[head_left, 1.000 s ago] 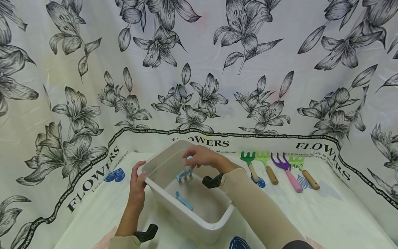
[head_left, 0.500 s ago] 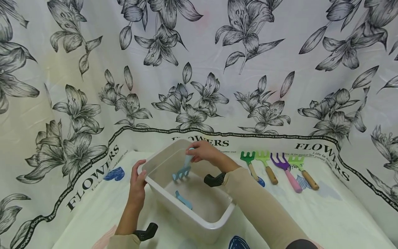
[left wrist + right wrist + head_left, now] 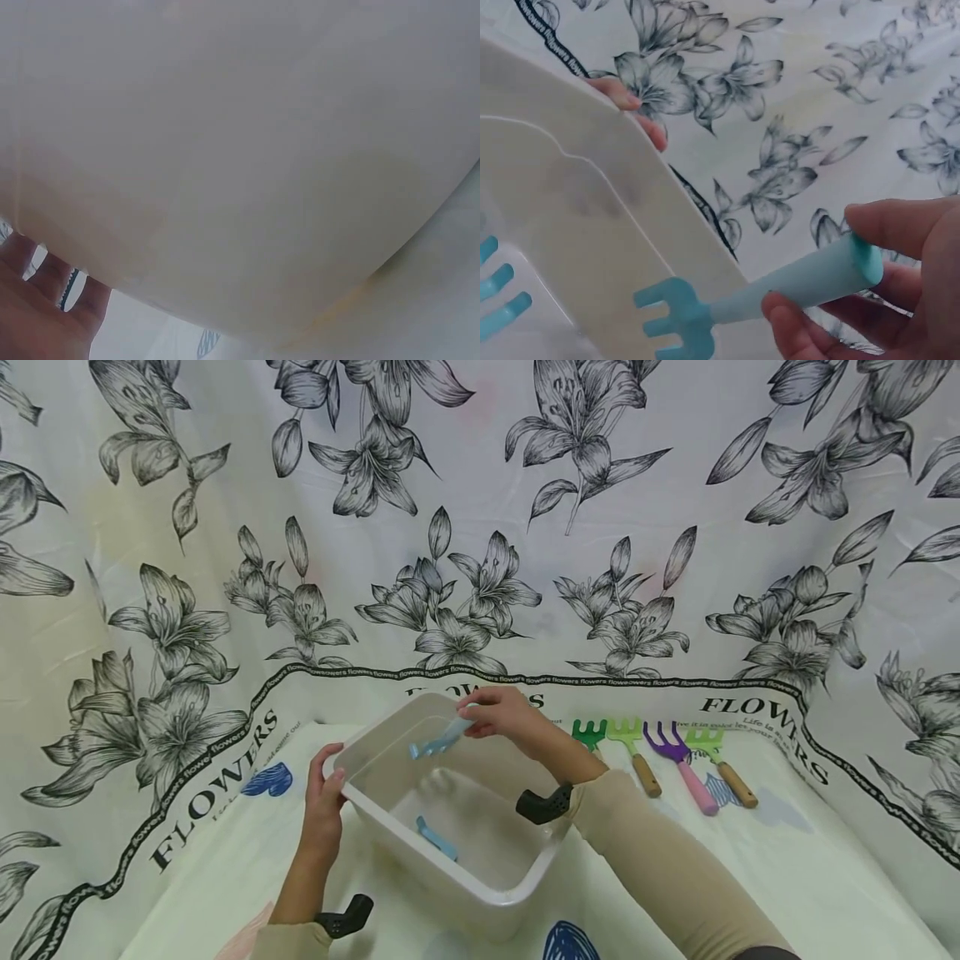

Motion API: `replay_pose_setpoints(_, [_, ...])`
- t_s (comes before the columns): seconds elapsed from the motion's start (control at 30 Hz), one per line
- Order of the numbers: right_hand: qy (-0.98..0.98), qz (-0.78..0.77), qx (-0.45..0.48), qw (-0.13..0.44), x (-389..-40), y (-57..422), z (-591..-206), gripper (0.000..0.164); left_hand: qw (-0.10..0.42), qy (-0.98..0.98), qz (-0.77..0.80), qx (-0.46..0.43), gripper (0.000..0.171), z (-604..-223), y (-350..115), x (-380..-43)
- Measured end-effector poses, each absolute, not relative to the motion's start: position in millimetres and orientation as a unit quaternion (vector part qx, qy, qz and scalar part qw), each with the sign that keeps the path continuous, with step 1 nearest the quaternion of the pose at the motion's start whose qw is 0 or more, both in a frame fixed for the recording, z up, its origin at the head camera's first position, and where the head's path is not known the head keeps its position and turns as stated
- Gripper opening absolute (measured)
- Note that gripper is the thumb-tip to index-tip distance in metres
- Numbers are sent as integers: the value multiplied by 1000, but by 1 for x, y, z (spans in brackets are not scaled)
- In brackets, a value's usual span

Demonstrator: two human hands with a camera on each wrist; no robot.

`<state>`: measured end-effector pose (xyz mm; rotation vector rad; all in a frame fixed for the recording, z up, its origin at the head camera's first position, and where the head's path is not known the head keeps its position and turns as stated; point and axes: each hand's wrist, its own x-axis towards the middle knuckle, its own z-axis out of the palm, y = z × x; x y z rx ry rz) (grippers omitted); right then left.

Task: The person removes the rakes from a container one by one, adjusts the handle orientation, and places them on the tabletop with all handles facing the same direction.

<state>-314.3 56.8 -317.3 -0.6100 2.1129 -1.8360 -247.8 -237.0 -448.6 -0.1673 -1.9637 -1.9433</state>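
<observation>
My right hand (image 3: 504, 713) pinches the handle end of a light-blue toy hand rake (image 3: 444, 739), held up inside the tub near its far rim. Its short prongs (image 3: 679, 319) point away from the fingers in the right wrist view. My left hand (image 3: 324, 797) grips the left corner of the pale grey plastic tub (image 3: 442, 870), which fills most of the left wrist view. On the tub's floor lies a second light-blue tool (image 3: 437, 837); the right wrist view catches its prongs (image 3: 506, 296) at the left edge.
Right of the tub, several toy rakes lie in a row on the white cloth: a dark green one (image 3: 589, 732), a light green one (image 3: 633, 747), a purple and pink one (image 3: 693, 772) and another light green one (image 3: 731, 772). A flower-printed curtain (image 3: 480, 485) stands behind.
The right hand has raised the blue rake and tilted it, so its prongs have swung up from near the tub's floor. The left hand keeps its grip on the tub.
</observation>
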Motion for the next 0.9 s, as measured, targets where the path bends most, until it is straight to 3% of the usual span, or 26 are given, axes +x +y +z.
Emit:
replay_pose_setpoints(0.3, [653,-712,-243,83,-304,102,-313,28,185,-703,-684,-61,48,-448,-239,-247])
replay_pose_setpoints(0.5, [606,-753,-250,55,-295,135,-315,15,181,-698,-691,-56,47,-447,-238,-246])
replay_pose_setpoints(0.9, [577,-774,-260,27,-279,196,-331,26,178,-698,-691,-54,47,-446,-237,-246])
